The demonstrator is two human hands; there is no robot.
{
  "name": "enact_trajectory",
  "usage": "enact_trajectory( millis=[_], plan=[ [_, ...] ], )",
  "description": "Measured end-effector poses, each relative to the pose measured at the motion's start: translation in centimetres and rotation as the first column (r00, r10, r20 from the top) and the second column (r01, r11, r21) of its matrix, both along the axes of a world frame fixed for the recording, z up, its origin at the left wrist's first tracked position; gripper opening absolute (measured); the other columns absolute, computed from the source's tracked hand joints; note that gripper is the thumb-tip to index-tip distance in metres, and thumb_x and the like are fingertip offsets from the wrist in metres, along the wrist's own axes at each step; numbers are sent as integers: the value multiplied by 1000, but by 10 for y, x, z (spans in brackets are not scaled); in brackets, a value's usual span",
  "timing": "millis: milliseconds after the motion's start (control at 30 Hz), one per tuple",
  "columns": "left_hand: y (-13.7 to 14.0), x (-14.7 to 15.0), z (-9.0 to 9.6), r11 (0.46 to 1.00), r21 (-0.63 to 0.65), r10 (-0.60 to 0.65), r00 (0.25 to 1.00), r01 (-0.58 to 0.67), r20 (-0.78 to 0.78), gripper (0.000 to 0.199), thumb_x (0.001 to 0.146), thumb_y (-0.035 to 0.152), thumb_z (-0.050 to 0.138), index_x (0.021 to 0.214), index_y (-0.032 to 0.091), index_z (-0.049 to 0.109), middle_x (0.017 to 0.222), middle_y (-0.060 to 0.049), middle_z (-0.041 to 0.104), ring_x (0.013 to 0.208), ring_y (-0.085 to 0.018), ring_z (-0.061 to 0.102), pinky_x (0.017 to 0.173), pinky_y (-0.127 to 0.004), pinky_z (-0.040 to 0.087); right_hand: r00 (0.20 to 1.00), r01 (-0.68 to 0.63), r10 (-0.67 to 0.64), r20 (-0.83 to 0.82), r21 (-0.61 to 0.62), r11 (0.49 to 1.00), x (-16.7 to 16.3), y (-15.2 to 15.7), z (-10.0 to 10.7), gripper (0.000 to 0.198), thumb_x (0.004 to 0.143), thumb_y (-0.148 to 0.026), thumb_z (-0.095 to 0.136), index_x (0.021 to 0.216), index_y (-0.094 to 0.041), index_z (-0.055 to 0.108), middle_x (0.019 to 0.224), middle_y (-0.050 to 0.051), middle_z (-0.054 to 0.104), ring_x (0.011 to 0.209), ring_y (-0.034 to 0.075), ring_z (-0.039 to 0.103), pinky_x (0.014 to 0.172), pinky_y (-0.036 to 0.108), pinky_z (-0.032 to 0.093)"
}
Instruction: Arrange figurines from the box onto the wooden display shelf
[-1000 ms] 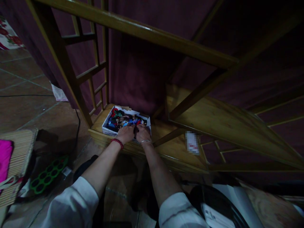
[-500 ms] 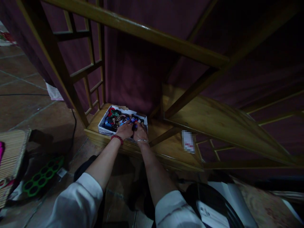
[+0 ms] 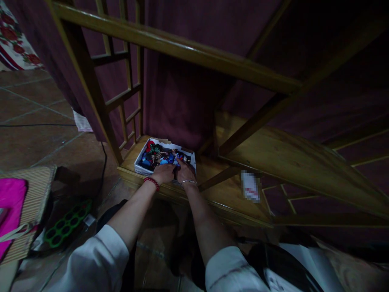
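A shallow white cardboard box [image 3: 140,169] rests on the wooden ledge, filled with a jumble of small coloured pieces [image 3: 164,156] in red, green, blue, black and patterned colours; I cannot make out their kind. Over the box's near side, my left hand [image 3: 164,173], with a red bead bracelet, has its fingers bent inward toward the right hand. Close against it is my right hand [image 3: 186,172], wearing a silver bangle, its fingers bent down among the pieces at the right end. Something small and dark shows between the hands, too unclear to name.
Wooden lattice bars [image 3: 100,97] and a long rail [image 3: 182,48] stand around the ledge [image 3: 209,188]. A blurred white packet [image 3: 251,186] lies on its right part. At left are a slatted stool [image 3: 39,190] with pink cloth [image 3: 12,202] and a green holed rack [image 3: 68,223].
The view has shifted, so the box and ledge appear slightly farther right and lower. Both hands have stayed at the box's near right part, with small finger movements.
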State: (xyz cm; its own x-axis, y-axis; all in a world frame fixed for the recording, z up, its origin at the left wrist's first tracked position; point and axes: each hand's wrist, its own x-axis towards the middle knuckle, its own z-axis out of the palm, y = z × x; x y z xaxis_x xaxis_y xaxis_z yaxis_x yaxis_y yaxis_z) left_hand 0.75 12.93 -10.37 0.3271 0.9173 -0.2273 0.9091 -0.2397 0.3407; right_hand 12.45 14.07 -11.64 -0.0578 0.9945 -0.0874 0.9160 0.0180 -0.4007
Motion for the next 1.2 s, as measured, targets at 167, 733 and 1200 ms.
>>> enact_trajectory(
  millis=[167, 733, 1200],
  plan=[
    [-2, -17, 2, 988, 127, 83, 996, -88, 42, 35, 83, 24, 35, 112, 27, 54, 103, -5, 64, 96, -19, 59, 83, -31, 45, 999, 33, -32, 44, -4, 999, -2, 3, 0, 36, 75, -16, 44, 106, -23, 60, 116, 2, 57, 107, 18, 52, 96, 28, 35],
    [-9, -52, 3, 919, 164, 372, 927, -359, -57, 37, 83, 36, 35, 112, 18, 50, 90, -12, 66, 86, -25, 62, 73, -36, 47, 995, 85, -87, 55, 39, 996, -4, 2, 1, 28, 75, -18, 46, 96, -23, 64, 106, 2, 63, 96, 16, 56, 88, 25, 39],
    [-4, -4, 0, 938, 249, 209, 967, -240, 145, 35, 82, 17, 37, 113, 20, 53, 102, -9, 62, 98, -19, 56, 87, -31, 42, 998, -18, 14, 64, 65, 998, 0, 2, -1, 24, 80, -22, 40, 82, -21, 64, 96, 3, 65, 85, 14, 58, 75, 20, 40]
  ],
)
